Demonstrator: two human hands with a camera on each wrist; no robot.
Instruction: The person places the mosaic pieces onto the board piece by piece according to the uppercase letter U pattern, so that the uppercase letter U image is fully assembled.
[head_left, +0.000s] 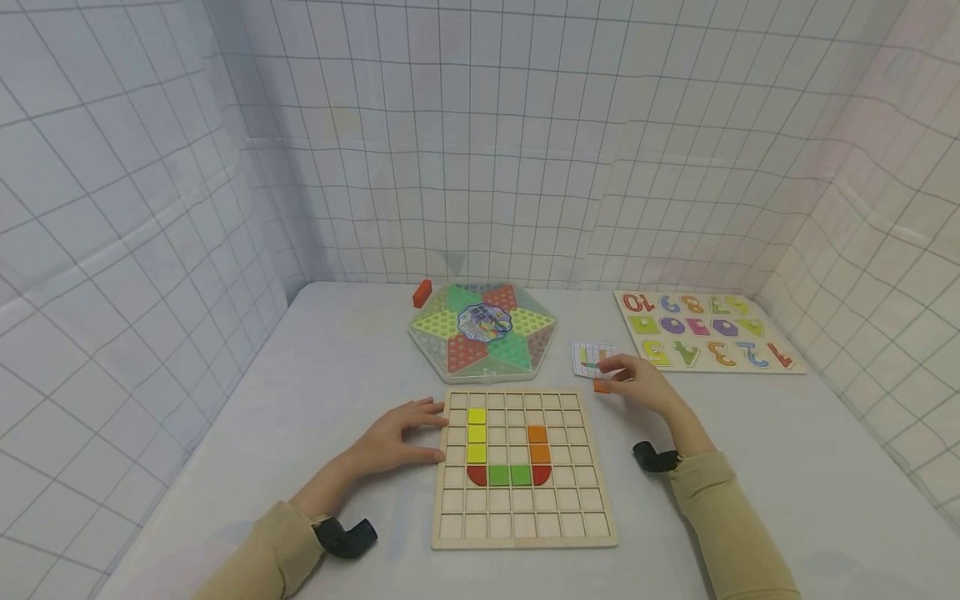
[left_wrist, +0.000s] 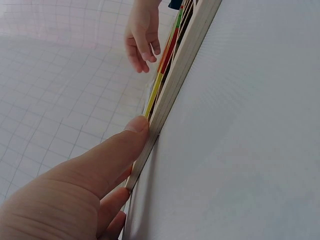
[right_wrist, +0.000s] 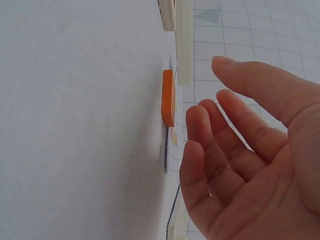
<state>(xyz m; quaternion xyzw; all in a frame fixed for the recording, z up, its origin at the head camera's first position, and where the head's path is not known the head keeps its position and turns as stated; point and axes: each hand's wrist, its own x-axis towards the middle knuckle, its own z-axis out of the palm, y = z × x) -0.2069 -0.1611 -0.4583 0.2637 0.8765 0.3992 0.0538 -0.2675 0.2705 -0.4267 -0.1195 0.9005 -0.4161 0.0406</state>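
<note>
A wooden grid board (head_left: 575, 500) lies flat before me. My left hand (head_left: 397, 433) touches its left edge with thumb and fingertips, fingers extended. Three yellow tiles (head_left: 477, 433) run down a left column, two orange tiles (head_left: 540, 453) down a right one. Two green tiles (head_left: 498, 475) join them below, between two rounded red tiles (head_left: 542, 475). Beyond the board's far right corner, my right hand (head_left: 637, 383) hovers with loosely bent fingers and nothing between them. Beside its fingertips is a loose orange tile (right_wrist: 168, 97), at the near edge of a pattern card (head_left: 587, 358) partly hidden by the hand.
A hexagonal Chinese checkers board (head_left: 442, 362) lies behind the grid board, with a red-orange block (head_left: 422, 293) at its far left. At the back right is a number puzzle board (head_left: 705, 329). Grid-patterned cloth walls (head_left: 480, 167) enclose the white table.
</note>
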